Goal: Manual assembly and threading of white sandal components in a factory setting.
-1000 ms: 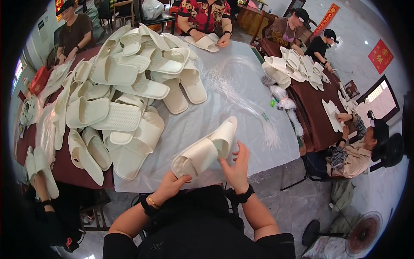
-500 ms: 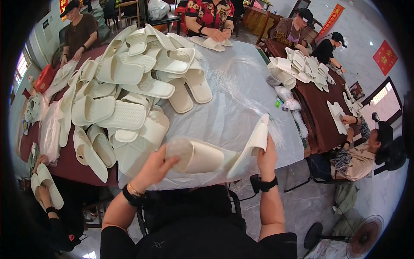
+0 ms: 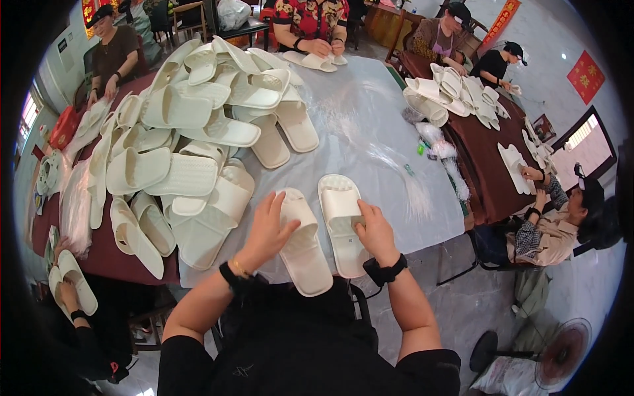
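At the near edge of the surface [image 3: 113,263], over a pale, creased sheet [image 3: 432,228], two cream slippers are showing side by side before the person. The left slipper [image 3: 307,257] is pointing its open toe end toward the far side and slightly left; its long axis is slanting from there to the near right, and its heel is reaching past the edge. The right slipper [image 3: 348,249] is also pointing its toe end far, its axis leaning less, and a narrow gap is separating the two.

The left hand [image 3: 265,230] is grasping the left slipper by its left side, fingers lying along the outer end of the strap and thumb reaching over. The right hand [image 3: 377,232] is grasping the right slipper by the right end of its strap, fingers bending against it. Whether the soles are resting on the sheet, one cannot tell.

Both slippers are showing a broad, smooth strap, rounded ends, a dimpled footbed at the toe and a matte, rubbery finish. On the left, a heap of similar slippers [image 3: 178,109] is rising, straps and soles crossing at many angles, one face showing a zigzag texture. Farther right, thin clear strands [image 3: 413,195] are spreading loosely across the sheet. On the far side, a person in a flowered shirt [image 3: 307,18] is handling another pair [image 3: 314,63].
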`<state>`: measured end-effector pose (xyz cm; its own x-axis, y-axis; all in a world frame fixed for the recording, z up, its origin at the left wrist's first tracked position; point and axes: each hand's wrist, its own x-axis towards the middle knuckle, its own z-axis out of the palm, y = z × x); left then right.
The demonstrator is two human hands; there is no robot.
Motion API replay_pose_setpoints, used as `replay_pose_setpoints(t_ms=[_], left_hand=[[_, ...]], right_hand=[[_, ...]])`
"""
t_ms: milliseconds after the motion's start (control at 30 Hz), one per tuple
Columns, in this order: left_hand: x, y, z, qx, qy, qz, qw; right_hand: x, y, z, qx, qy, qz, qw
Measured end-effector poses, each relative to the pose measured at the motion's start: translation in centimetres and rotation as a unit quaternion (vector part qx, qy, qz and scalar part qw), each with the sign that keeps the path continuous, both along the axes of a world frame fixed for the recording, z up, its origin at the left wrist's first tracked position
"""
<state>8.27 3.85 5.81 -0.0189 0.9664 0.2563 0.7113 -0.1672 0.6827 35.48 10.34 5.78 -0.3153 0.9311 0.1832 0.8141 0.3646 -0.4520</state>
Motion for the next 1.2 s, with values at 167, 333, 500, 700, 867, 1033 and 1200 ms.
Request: replay_pose_setpoints(t_ms=[167, 333, 500, 700, 867, 1033, 1200], left_hand=[[2.1, -3.3, -2.8, -0.01, 0.053, -0.001, 0.999], [1.7, -1.4, -4.1, 0.017, 0.061, 0.038, 0.997], [1.8, -2.1, -3.3, 0.022, 0.072, 0.025, 0.997], [1.9, -3.7, -1.8, 0.042, 0.083, 0.017, 0.996], [2.1, -4.2, -1.2, 0.061, 0.09, 0.014, 0.994], [2.0, -4.5, -0.8, 0.074, 0.086, 0.009, 0.993], [3.0, -4.6, 0.8, 0.109, 0.085, -0.007, 0.99]], right_hand=[[-1.1, -0.9, -1.2, -0.009, 0.003, 0.009, 1.0], [-0.7, -1.0, -1.6, -0.001, 0.056, 0.049, 0.997], [4.9, 1.2, -1.8, 0.067, -0.006, -0.133, 0.989], [9.8, 4.1, -2.3, -0.002, -0.108, -0.276, 0.955], [10.3, 5.1, -3.5, 0.0, -0.11, -0.31, 0.944], [11.3, 4.3, -2.7, 0.011, -0.045, -0.292, 0.955], [13.4, 2.4, -2.9, 0.005, -0.009, -0.247, 0.969]])
